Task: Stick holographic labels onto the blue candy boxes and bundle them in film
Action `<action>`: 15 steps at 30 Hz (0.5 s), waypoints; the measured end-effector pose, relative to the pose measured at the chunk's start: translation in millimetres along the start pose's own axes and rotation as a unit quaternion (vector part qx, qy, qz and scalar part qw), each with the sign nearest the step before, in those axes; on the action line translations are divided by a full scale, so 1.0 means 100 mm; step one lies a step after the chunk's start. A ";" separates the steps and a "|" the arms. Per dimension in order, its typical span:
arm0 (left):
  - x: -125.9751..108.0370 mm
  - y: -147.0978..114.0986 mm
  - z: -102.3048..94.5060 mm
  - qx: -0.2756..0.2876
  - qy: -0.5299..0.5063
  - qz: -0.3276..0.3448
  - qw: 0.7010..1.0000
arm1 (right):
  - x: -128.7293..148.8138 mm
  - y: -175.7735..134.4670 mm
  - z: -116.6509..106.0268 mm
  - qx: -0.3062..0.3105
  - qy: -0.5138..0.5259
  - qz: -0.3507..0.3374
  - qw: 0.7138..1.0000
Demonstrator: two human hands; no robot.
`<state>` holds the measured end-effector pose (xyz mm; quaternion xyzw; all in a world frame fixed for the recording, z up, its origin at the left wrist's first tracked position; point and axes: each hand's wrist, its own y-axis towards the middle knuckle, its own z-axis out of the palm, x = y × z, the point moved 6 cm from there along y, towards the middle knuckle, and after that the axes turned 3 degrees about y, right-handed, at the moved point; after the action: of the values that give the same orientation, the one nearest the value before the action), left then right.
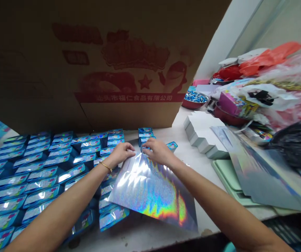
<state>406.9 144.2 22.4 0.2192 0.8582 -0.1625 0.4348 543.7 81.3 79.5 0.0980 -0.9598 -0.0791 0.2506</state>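
A shiny silver holographic sheet (152, 189) lies tilted in front of me, with rainbow glare across its near part. My left hand (122, 153) has its thumb and fingers pinched at the sheet's far edge. Just to the right, my right hand (157, 150) is also closed at that edge, fingers curled; its fingertips are partly hidden. The sheet's left side overlaps some blue packs (113, 215) with glossy printed tops. Beyond my hands stands a short row of the same blue packs (145, 131).
A large cardboard box (134, 115) blocks the back. Rows of blue packs (42, 178) cover the left of the table. At right are stacked white cartons (205, 129), pale green trays (226, 175), more silver sheets (260, 178), a bowl of blue wrapped pieces (195, 98) and plastic bags (273, 59).
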 end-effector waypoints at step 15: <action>0.01 -0.05 0.01 -0.046 0.036 0.012 0.998 | 0.11 -0.20 0.02 -0.058 0.199 0.055 0.977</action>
<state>404.5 140.2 21.8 0.2152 0.8772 -0.1095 0.4149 535.8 59.5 78.6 0.0444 -0.8882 -0.1001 0.4462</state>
